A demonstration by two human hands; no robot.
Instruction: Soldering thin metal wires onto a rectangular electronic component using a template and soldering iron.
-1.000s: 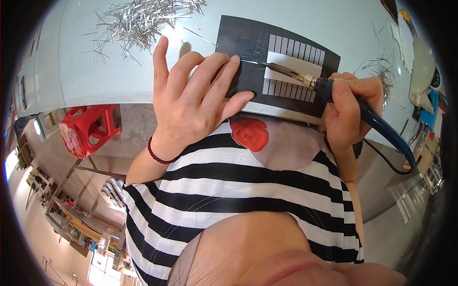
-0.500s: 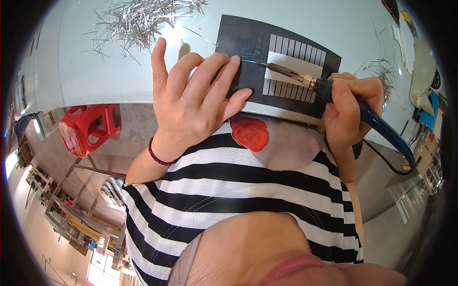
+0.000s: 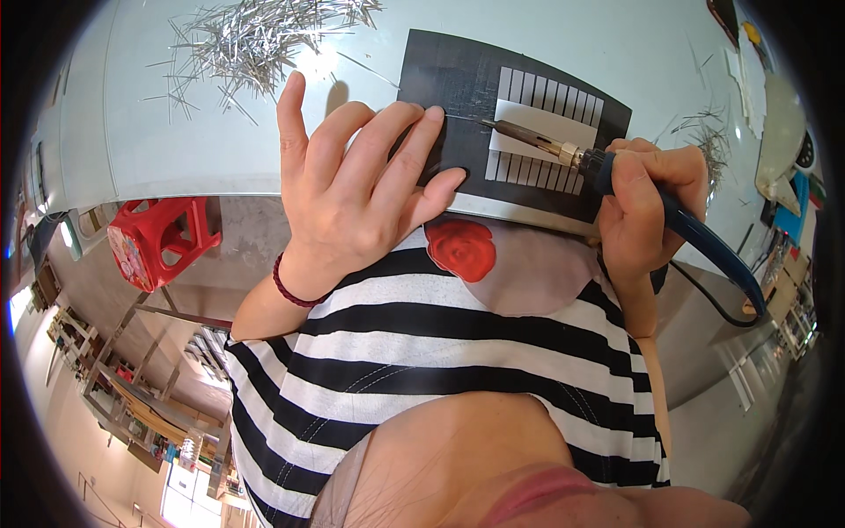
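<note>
A thin metal wire (image 3: 462,117) lies on the black board (image 3: 453,75), its long axis running almost straight across from left to right, dipping slightly to the right. It spans the short gap between the two hands' points of work: its visible left end meets the index fingertip (image 3: 435,114) of the left hand (image 3: 352,194), and its right end lies at the tip of the soldering iron (image 3: 528,135). Whether that tip actually touches the wire or sits just beside it is too small to tell.

The left hand is the nearer one. Its fingers are spread, the index fingertip and thumb resting on the board, with nothing wrapped in the palm. The right hand (image 3: 647,202) is well apart from the wire and closed around the iron's dark blue handle; only the metal shaft bridges the distance — it slants up and leftward over the white card (image 3: 524,113), close to in line with the wire but tilted more steeply.

Beyond the left hand, toward the far side of the pale tabletop (image 3: 158,145), a loose pile of similar wires (image 3: 251,44) lies tangled, well apart from the board.
</note>
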